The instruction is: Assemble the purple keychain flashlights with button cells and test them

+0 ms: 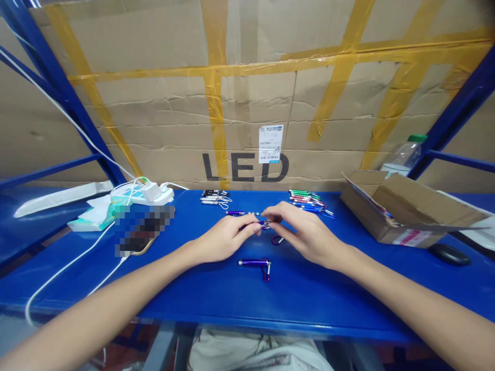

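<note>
My left hand (221, 238) is closed on a small purple flashlight tube (261, 224), thumb and fingers pinching it. At its right end the fingertips of my right hand (305, 229) come together on the silvery end; what lies between them is partly hidden. Just behind the hands lie a loose purple tube (235, 213) and several tiny round pieces that look like button cells (252, 213). A purple carabiner clip (276, 240) with a silvery part rests under my right hand. Nearer to me, a whole purple flashlight (253, 263) lies with its clip attached.
Black and silver flashlights (215, 198) lie at the back, with green, red and blue ones (307, 201) farther right. An open cardboard box (398, 226), a black mouse (449, 254) and a bottle (406, 154) stand right. A phone (143, 232), cables and power strip (150, 193) occupy the left.
</note>
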Motion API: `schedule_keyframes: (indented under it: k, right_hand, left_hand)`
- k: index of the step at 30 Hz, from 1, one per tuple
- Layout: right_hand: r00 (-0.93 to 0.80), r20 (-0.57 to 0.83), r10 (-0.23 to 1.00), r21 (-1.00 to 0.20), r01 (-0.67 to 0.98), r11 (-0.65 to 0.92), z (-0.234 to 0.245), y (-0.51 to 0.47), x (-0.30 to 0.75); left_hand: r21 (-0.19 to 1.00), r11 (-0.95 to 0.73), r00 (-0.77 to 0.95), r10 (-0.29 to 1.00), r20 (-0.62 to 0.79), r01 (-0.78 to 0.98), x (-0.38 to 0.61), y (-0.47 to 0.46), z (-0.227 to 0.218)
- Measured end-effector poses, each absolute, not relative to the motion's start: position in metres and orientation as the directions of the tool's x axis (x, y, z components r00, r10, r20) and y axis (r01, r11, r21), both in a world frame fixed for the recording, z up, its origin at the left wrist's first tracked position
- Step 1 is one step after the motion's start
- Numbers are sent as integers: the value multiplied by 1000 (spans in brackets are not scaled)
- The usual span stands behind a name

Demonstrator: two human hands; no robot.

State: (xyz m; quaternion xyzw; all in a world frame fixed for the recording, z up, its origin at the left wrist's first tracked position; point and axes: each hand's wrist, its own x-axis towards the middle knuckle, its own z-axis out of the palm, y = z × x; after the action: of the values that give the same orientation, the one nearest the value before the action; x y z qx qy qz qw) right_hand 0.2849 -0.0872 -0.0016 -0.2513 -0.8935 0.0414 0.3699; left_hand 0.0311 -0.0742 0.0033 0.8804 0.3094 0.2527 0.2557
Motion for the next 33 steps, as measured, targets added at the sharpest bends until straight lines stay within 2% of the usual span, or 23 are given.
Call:
schedule_keyframes:
  k: [5, 8, 14, 18, 20, 23, 27, 28, 30, 33]
  right_hand:
    - [-683, 614, 395, -100, 430, 897, -3, -86, 288]
    - [-681, 618, 393, -107, 423, 900, -3, -86, 289]
    - [-606, 599, 524, -349, 390, 852, -2, -89, 284]
    - [-500, 557, 663, -591, 322, 739, -2, -89, 279]
    - [-451, 482, 751, -745, 239, 622, -1, -87, 276]
    - [-427, 281, 860, -932, 91, 350, 0, -83, 274]
    - [-434, 62, 899, -998, -34, 53, -3, -78, 273]
    - [-437, 37, 899, -999, -46, 19, -4, -77, 272]
    - [-440, 40, 897, -999, -40, 25, -7, -76, 272]
    - [-429, 180, 885, -977, 22, 210, -9, -76, 272]
  left_hand:
    - [772, -518, 666, 726, 170, 368, 33, -74, 3]
    - [787, -504, 676, 720, 155, 357, 33, -73, 2]
    - [591, -730, 692, 622, 365, 344, 30, -70, -3]
    - [455, -809, 681, 571, 458, 372, 28, -68, -8]
    - [343, -854, 678, 519, 521, 390, 27, -66, -11]
    - [118, -903, 679, 392, 621, 413, 24, -64, -14]
    - [-150, -887, 711, 239, 661, 437, 21, -61, -14]
    - [-172, -883, 716, 225, 661, 437, 21, -61, -13]
    - [-142, -891, 704, 235, 670, 432, 21, -60, -13]
    - [16, -914, 667, 309, 678, 406, 24, -61, -15]
